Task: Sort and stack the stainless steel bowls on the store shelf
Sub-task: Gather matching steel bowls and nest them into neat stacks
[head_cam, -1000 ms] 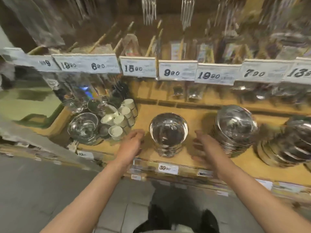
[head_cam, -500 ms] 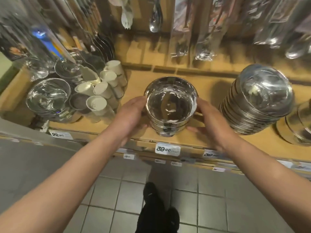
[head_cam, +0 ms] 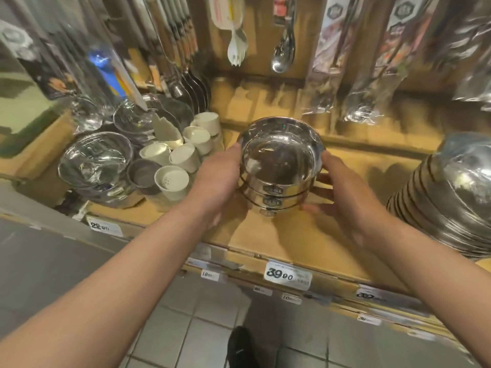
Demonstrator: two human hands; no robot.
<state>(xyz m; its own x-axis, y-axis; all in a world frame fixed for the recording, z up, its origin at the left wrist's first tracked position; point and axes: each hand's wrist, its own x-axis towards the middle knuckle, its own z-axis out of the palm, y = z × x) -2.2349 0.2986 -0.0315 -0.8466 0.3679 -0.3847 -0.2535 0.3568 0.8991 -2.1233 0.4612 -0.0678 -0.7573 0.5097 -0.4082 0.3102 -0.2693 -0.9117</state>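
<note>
At the middle of the frame, a short stack of shiny steel bowls sits on the wooden shelf. The left hand and the right hand curl round its sides and hold it. At the right edge leans a big pile of round steel bowls. At the left are smooth white cups.

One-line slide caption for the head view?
Both hands, left hand and right hand, hold a small stack of steel bowls over the wooden shelf.
</note>
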